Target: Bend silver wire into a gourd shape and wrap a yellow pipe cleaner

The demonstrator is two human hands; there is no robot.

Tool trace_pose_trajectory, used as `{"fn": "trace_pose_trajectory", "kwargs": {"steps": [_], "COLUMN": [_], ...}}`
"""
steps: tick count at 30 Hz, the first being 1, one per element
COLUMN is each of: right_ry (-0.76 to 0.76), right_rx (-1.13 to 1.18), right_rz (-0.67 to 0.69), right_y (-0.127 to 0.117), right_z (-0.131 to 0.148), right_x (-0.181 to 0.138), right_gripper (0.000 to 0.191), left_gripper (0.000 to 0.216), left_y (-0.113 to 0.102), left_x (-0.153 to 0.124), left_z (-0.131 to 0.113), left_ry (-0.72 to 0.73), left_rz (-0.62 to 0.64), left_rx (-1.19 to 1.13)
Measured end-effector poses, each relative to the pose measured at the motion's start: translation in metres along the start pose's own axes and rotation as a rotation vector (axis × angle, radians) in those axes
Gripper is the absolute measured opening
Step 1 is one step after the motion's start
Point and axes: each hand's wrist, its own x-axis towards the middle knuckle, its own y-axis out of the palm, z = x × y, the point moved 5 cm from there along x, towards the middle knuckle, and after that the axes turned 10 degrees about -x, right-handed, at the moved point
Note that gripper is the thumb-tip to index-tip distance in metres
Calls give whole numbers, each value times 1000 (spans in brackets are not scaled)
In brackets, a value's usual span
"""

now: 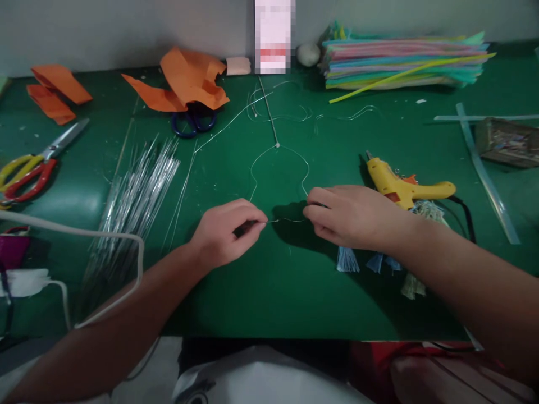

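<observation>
A thin, pale wire (309, 168) lies on the green table in a curved outline, both sides running down to my hands. Its top meets a straight grey stem (270, 112) at a small whitish knob (277, 145). My left hand (229, 231) pinches the wire between thumb and forefinger, a short end showing past the fingertips. My right hand (341, 216) has its fingers closed around the other side, where a fine length points toward the left hand. A small gap separates the hands. The grip inside the right fingers is partly hidden.
A yellow glue gun (404, 182) and blue tassels (347, 260) lie by my right arm. Cut wires (143, 185) and red-yellow scissors (37, 163) are at left. Orange paper (191, 78) covers dark-handled scissors (194, 122). Coloured pipe cleaners (404, 62) lie behind. A white cable (141, 252) crosses near my left arm.
</observation>
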Motion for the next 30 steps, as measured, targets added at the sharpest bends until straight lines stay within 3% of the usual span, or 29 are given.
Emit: {"fn": "trace_pose_trajectory", "kwargs": {"steps": [10,30], "right_ry": [97,35], "right_rx": [65,96], "right_rz": [-113,-160], "right_y": [7,-2], "right_z": [1,8], "right_x": [-12,-9], "right_gripper": [13,20], "left_gripper": [10,11], "left_y": [4,9], "left_x": [0,0], "left_z": [-3,-4], "left_ry": [3,-30], "left_rz": [60,123], "left_rx": [59,166]}}
